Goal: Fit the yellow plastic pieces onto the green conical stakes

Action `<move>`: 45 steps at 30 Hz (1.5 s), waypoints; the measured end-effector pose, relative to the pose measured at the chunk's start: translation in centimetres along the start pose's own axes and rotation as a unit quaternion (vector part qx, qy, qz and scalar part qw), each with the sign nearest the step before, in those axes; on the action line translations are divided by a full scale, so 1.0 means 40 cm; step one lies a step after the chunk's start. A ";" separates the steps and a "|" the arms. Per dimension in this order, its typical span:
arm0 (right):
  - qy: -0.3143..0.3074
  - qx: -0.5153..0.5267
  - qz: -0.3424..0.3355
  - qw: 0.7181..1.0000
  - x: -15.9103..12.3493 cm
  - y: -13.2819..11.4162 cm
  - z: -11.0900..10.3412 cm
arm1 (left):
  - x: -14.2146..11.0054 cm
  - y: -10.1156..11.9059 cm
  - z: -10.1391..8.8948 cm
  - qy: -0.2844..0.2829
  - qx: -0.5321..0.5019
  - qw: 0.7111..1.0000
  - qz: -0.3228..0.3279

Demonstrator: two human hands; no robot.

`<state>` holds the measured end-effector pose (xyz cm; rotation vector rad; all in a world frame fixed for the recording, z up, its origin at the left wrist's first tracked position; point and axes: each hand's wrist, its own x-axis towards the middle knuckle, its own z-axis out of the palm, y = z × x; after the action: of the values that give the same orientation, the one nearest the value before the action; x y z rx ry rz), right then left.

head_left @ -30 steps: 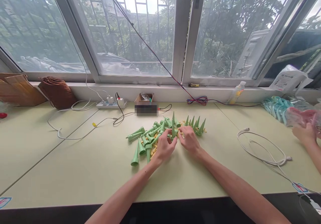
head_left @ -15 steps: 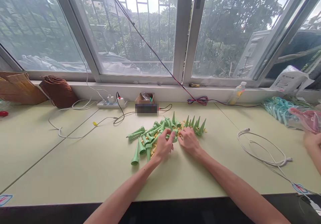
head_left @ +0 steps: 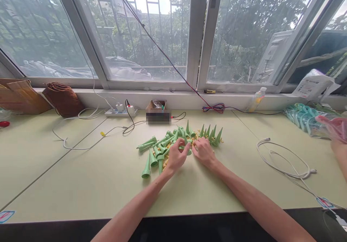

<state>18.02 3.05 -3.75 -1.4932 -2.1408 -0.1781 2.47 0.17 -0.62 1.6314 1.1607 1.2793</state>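
- Left of grip, on table point(head_left: 108, 184): loose green cones point(head_left: 153, 159), mostly on their sides, heaped. Same lay as 1 s ago, so apparently no fresh pick from there.
- Tucked btwn those cones, just left of grip: yellow bits point(head_left: 165, 163), partly hid. No change visible.
- At grip, L hand point(head_left: 177, 157): thumb + fingers pinched round one green cone point(head_left: 185, 139), point up, base low twd R hand. Was near upright 1 s ago, now tilted w/ base out; prob angled to bring open end within reach of other hand.
- Right behind grip: single standing cone point(head_left: 188, 127), now clear of held one; hard to tell apart 1 s ago.
- Just right of grip, R hand point(head_left: 204, 151): fingers curled close to cone base. Can't tell if pinching a small pc or nothing. Barely shifted; looks like fine two-hand work, mid-step.
- Farther right, past R hand: row of standing cones point(head_left: 217, 138), unchanged, so prob none added yet.
- Far right, well apart: co-worker's hand point(head_left: 338, 153) by pink thing point(head_left: 334, 128), drawn back rightward; seemingly separate job.
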 end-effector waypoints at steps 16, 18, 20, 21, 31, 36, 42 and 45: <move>0.198 0.212 -0.025 0.957 0.000 -0.023 -0.030 | 0.016 -0.011 -0.006 0.002 -0.094 0.995 -0.020; 0.208 0.228 -0.042 0.950 -0.002 -0.026 -0.032 | 0.015 -0.011 -0.007 0.000 -0.096 0.995 -0.021; 0.210 0.233 -0.054 0.948 -0.003 -0.029 -0.032 | 0.015 -0.015 -0.006 -0.001 -0.096 0.995 -0.022; 0.210 0.234 -0.056 0.948 -0.004 -0.030 -0.031 | 0.015 -0.017 -0.005 -0.001 -0.094 0.995 -0.021; 0.182 0.208 -0.072 0.958 -0.005 -0.029 -0.030 | 0.016 -0.017 -0.007 0.006 -0.091 0.996 -0.017; 0.177 0.248 -0.022 0.952 -0.009 -0.036 -0.029 | 0.018 -0.009 -0.011 0.014 -0.101 0.995 -0.023; 0.195 0.283 0.006 0.939 -0.014 -0.041 -0.029 | 0.022 -0.001 -0.012 0.030 -0.100 0.994 -0.035; 0.210 0.270 0.002 0.940 -0.017 -0.044 -0.034 | 0.021 -0.001 -0.012 0.027 -0.099 0.994 -0.032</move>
<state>17.08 1.28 -2.59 -1.0267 -1.6615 0.0864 2.07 0.97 -0.29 1.4120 1.0742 1.3591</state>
